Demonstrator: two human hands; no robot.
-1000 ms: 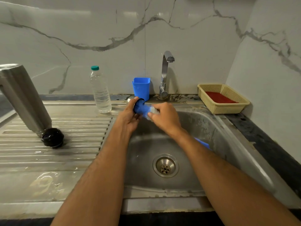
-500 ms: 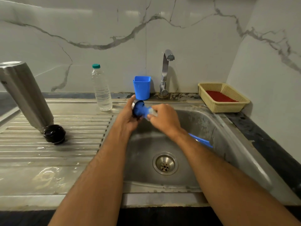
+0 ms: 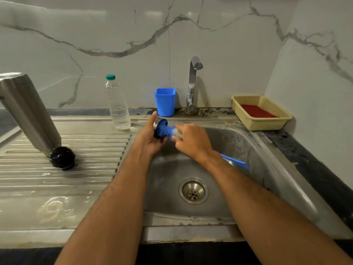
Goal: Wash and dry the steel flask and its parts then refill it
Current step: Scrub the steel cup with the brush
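Left hand (image 3: 150, 138) is curled around a small steel flask part (image 3: 157, 122), held over the back left corner of the sink basin (image 3: 225, 150), with the index finger extended upward. Only a sliver of the part's metal rim shows past the fingers; its exact form cannot be told. Right hand (image 3: 191, 139) grips a blue bottle brush (image 3: 165, 129) near its head, fingers closed round the shaft. The brush's blue bristle head is pressed into the part in the left hand. The blue handle end (image 3: 236, 161) projects behind the right wrist, over the basin.

The steel flask body (image 3: 28, 113) stands inverted and tilted on the ribbed draining board (image 3: 76, 180), well to the left of the hands. A black cap (image 3: 62, 156) lies on the board touching the flask's lower end. The board is wet, with pooled water near its front edge.

A clear plastic water bottle (image 3: 117, 104) with a green cap stands upright at the back of the board, near the left hand. A blue plastic cup (image 3: 165, 101) stands on the ledge just behind the hands, beside the chrome tap (image 3: 193, 83). No water is visibly running from the tap. The round drain strainer (image 3: 193, 190) sits in the basin floor between the forearms.

A cream plastic basket (image 3: 261, 123) holding a red item rests on the dark worktop (image 3: 315, 169) at the right rear corner of the sink.
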